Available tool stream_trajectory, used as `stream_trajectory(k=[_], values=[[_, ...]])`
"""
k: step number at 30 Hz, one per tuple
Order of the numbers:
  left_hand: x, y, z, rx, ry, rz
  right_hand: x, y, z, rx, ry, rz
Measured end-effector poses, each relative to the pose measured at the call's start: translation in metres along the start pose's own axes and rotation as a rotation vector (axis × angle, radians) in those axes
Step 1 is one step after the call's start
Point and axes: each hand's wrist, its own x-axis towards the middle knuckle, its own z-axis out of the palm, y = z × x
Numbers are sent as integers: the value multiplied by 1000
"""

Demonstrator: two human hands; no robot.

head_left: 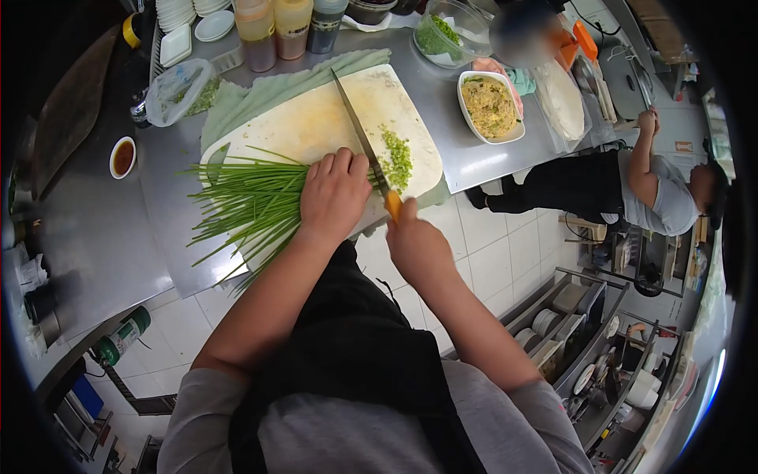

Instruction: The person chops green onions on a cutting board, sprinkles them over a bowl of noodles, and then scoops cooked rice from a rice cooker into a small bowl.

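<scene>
A bundle of long green stalks (249,197) lies across the left part of a white cutting board (316,118). My left hand (335,193) is closed over the right end of the bundle and presses it to the board. In my right hand (418,241) is the orange handle of a long knife (357,118). Its blade stands just right of my left hand's fingers and points away from me, at the cut end of the stalks. Small chopped green pieces (396,160) lie on the board right of the blade.
Beyond the board lie a green cloth (253,107) and sauce bottles (291,28). A sauce dish (123,157) is at left, a plastic bag (178,91) behind. At right are a food bowl (491,108) and a clear tub (450,35). Another person (663,189) stands further right.
</scene>
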Motion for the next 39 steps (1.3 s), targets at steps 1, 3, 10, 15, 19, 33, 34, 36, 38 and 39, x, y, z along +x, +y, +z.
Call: stream_trajectory(k=[1,3,10,15,19,33,34,36,38,39], values=[[-1,0,0,4,-9,-1,8,2,1,-8,38,-32],[-2,-1,-1,10,-16,-2,7,5,-11,-16,77,-67],[-1,-2,1,-21,-6,-35,6,1,-3,0,11,-2],[-2,-5,1,-81,18,-51,-18,8,-37,21,10,-65],[-1,-4,1,-90,8,-53,-2,2,0,17,-8,-3],[0,-3,-3,-98,-21,-40,0,2,-31,73,48,-59],[-1,-4,-2,-96,-13,-42,-7,2,-35,71,45,-58],[-1,-5,0,-96,-2,-50,-28,1,-37,37,-91,15],[-1,-5,0,-94,2,-41,-8,-7,-4,49,-45,24],[-1,-5,-1,-92,2,-41,5,-11,-1,47,-21,19]])
